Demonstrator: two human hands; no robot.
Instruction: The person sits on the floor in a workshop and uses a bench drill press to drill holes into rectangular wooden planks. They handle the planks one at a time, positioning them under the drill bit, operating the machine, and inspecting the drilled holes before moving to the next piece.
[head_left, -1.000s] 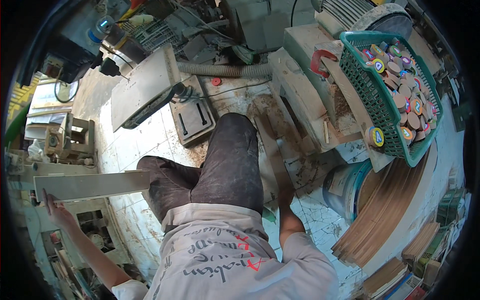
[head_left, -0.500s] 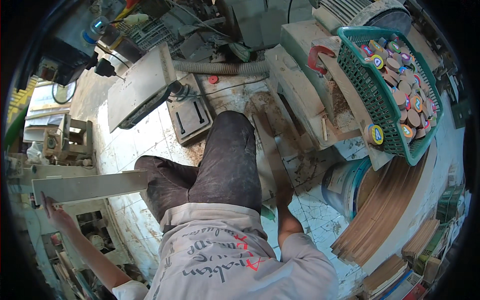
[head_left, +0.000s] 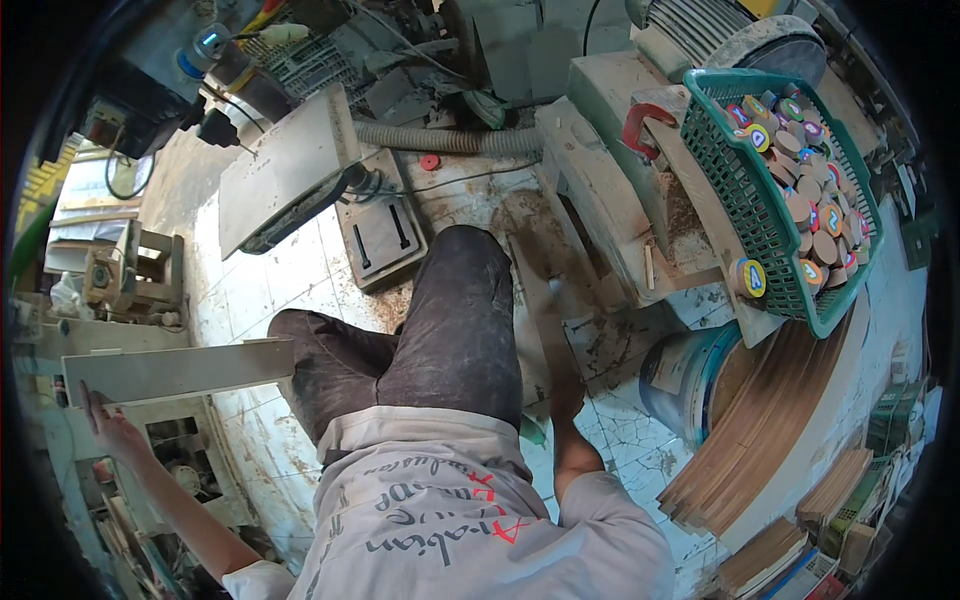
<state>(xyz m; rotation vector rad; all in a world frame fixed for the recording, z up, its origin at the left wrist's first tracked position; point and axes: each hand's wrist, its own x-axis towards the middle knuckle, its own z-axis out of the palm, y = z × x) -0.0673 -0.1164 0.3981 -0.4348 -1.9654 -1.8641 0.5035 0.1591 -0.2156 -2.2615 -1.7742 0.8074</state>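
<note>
My left hand [head_left: 115,428] reaches out to the far left, its fingers stretched against the near edge of a long pale board [head_left: 180,375]. The board's other end lies beside my bent left knee. Low beside my right thigh, my right hand [head_left: 567,398] is closed round the near end of a long flat strip [head_left: 545,320]. The strip runs forward along my right leg. Its surface is smeared, so I cannot tell its material, and my fingers are partly in shadow.
A green basket [head_left: 735,165] holds several round wooden pieces with coloured faces. Below it stand a bucket [head_left: 680,380] and stacked brown wooden strips [head_left: 760,430]. A red clamp [head_left: 640,130] grips the dusty machine ahead. A tilted metal table [head_left: 285,170] stands front left.
The strip in my right hand looks paler and more blurred than before. The view has shifted slightly. My left hand stays at the board.
</note>
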